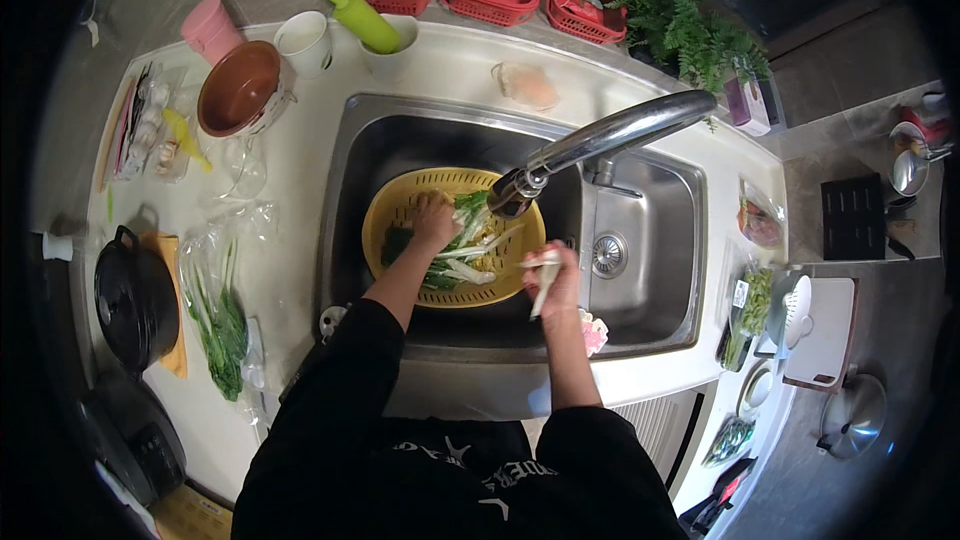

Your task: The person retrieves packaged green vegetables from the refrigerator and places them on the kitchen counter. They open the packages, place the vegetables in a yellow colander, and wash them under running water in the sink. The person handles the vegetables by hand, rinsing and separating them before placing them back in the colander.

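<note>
A yellow plastic colander (379,199) stands in the large left basin of the steel sink (480,355). Leafy greens with white stems (469,251) lie in it. My left hand (436,223) reaches into the colander and rests on the leaves; its fingertips are partly hidden, so its grip cannot be told. Over the divider, just right of the colander's rim, my right hand (553,277) holds pale vegetable stalks (546,277) that stick out between the fingers. The curved chrome faucet (607,139) reaches over the colander's upper right edge, its spray head close above the greens.
Left of the sink are a brown bowl (238,90), bagged greens (221,330) and a black lidded pot (135,304). Behind stand a green rolling pin (360,19) in a cup and red baskets (495,7). On the right lie packaged vegetables (752,304) and a cutting board (820,330).
</note>
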Action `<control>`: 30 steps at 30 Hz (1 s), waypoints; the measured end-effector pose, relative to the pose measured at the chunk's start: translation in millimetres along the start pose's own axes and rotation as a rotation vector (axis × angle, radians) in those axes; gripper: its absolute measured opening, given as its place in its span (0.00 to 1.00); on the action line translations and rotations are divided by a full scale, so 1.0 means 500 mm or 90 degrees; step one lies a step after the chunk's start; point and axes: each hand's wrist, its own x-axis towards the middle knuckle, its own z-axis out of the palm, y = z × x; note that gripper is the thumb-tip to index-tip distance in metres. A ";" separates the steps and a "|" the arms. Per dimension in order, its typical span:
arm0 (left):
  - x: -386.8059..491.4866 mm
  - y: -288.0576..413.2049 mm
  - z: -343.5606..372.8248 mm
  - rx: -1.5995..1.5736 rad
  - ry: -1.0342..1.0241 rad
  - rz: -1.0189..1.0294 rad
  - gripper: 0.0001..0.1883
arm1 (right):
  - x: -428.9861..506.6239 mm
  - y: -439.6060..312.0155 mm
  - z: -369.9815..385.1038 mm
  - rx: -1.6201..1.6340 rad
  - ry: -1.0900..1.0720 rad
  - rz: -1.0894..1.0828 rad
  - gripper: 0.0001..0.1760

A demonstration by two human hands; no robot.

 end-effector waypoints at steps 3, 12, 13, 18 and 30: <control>-0.003 0.034 -0.021 0.007 -0.072 -0.011 0.07 | 0.025 0.051 0.003 -0.212 0.052 0.085 0.08; -0.026 0.043 -0.065 -0.308 -0.205 0.013 0.13 | 0.114 0.076 0.002 -0.551 0.074 -0.001 0.10; -0.027 0.041 -0.067 -0.370 -0.214 0.022 0.14 | 0.121 0.077 0.007 -0.598 0.061 -0.029 0.09; -0.015 0.051 -0.079 -0.490 -0.178 0.098 0.18 | 0.146 0.085 0.022 -0.736 -0.079 -0.066 0.09; -0.005 0.041 -0.092 -0.368 -0.544 0.023 0.12 | 0.165 0.045 0.009 -0.845 -0.072 -0.142 0.05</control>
